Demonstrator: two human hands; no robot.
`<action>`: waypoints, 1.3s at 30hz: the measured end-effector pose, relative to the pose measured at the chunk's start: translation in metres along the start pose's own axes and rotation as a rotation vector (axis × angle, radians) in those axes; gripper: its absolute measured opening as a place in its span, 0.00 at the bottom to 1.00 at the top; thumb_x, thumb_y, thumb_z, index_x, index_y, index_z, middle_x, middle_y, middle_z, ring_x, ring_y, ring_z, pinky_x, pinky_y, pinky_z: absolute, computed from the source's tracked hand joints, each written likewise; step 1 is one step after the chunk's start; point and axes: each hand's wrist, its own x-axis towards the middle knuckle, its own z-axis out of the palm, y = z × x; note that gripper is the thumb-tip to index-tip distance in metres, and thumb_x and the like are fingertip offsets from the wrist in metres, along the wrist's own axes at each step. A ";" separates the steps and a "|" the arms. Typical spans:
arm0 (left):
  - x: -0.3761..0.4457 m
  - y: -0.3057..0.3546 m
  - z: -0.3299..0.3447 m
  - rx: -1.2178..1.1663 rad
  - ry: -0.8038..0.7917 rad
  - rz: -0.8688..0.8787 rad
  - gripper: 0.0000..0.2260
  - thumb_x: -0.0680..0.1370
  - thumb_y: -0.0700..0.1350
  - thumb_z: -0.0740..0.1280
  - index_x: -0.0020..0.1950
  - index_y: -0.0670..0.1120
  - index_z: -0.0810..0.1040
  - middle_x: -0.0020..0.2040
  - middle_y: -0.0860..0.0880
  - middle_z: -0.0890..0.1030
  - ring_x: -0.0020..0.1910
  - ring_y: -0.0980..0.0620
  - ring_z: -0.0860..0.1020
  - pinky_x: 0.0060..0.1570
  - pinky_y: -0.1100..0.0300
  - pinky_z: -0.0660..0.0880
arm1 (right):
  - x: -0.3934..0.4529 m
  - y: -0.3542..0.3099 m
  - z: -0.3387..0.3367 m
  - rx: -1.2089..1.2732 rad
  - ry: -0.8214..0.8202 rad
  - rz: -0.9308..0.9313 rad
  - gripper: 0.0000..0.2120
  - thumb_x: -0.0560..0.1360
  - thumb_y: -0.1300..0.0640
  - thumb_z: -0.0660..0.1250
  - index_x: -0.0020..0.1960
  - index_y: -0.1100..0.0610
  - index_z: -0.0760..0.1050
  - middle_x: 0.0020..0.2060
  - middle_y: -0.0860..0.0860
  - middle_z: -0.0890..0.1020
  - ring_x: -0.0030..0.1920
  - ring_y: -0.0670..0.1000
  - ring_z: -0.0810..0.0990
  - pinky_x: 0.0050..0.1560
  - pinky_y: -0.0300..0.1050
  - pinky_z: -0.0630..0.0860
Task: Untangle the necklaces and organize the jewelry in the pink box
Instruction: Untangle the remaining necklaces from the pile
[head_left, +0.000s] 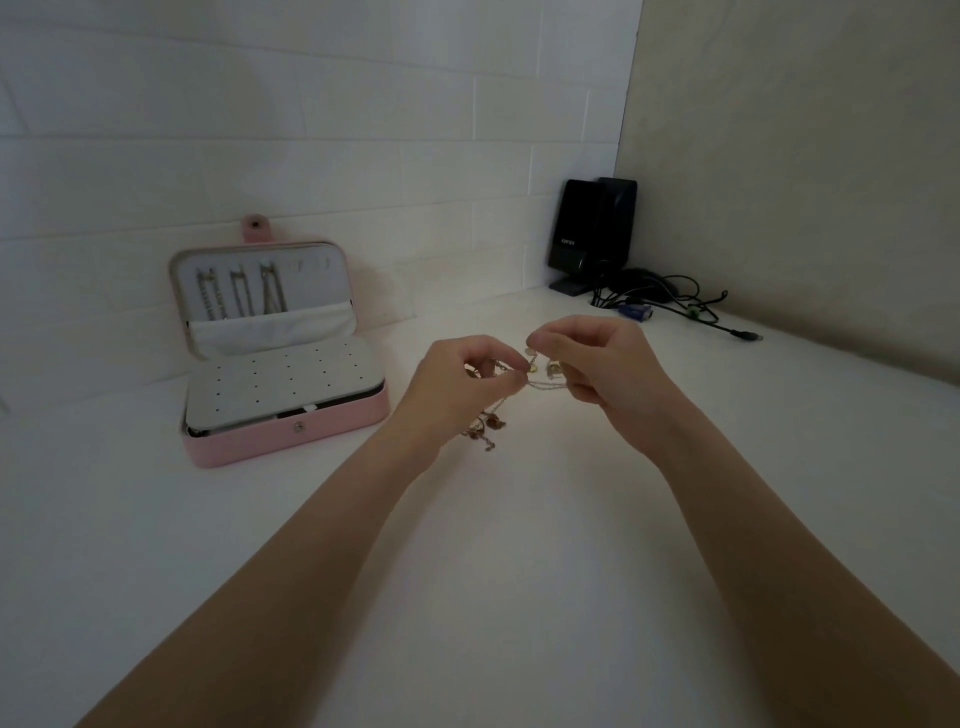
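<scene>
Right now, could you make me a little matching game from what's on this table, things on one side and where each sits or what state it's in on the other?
Things:
1. pink jewelry box
2. tangled necklaces
3. black speaker
4. hung chains

Places or states:
A. stands in the far corner by the cables
B. pinched between the left hand and the right hand, above the table
C. lies open on the table, lid leaning toward the wall
D. hang in a row inside the lid

Pairs: 1-C, 2-B, 3-A, 4-D
</scene>
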 end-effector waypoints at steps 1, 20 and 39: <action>0.000 -0.001 0.000 0.017 0.003 0.010 0.06 0.72 0.40 0.71 0.38 0.51 0.81 0.24 0.57 0.66 0.22 0.60 0.63 0.24 0.71 0.60 | 0.000 -0.001 0.000 0.018 -0.003 -0.002 0.03 0.73 0.62 0.68 0.42 0.62 0.79 0.21 0.45 0.66 0.22 0.43 0.59 0.23 0.34 0.58; 0.004 -0.007 0.007 0.284 0.161 0.162 0.02 0.76 0.44 0.67 0.44 0.48 0.78 0.46 0.54 0.68 0.35 0.61 0.74 0.34 0.68 0.71 | 0.000 0.003 0.001 0.308 -0.053 0.061 0.11 0.75 0.71 0.60 0.49 0.63 0.80 0.37 0.51 0.81 0.23 0.42 0.59 0.20 0.33 0.57; -0.005 0.007 0.000 -0.215 -0.009 -0.233 0.02 0.74 0.46 0.70 0.41 0.50 0.81 0.37 0.56 0.81 0.32 0.62 0.74 0.26 0.69 0.68 | -0.002 -0.001 0.004 0.296 -0.119 0.076 0.13 0.76 0.72 0.58 0.50 0.61 0.79 0.43 0.51 0.84 0.21 0.42 0.58 0.20 0.32 0.56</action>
